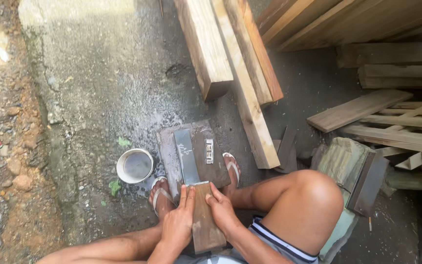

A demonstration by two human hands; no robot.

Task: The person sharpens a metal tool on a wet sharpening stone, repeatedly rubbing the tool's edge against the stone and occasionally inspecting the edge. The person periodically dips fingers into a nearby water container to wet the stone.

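1. Squatting over wet concrete floor (98, 88), a person presses both hands on a wooden block (206, 220) against a dark flat slab (196, 154) between sandalled feet.
2. Left hand (178, 220) and right hand (222, 211) lie flat, fingers together, flanking the block's top; neither pinches.
3. A steel blade (186, 156) juts from the block's front: likely stiff, heavy, slick when wet, best held by the wood.
4. A white water cup (135, 165) sits left; stacked timber (235, 68) crowds ahead and right.
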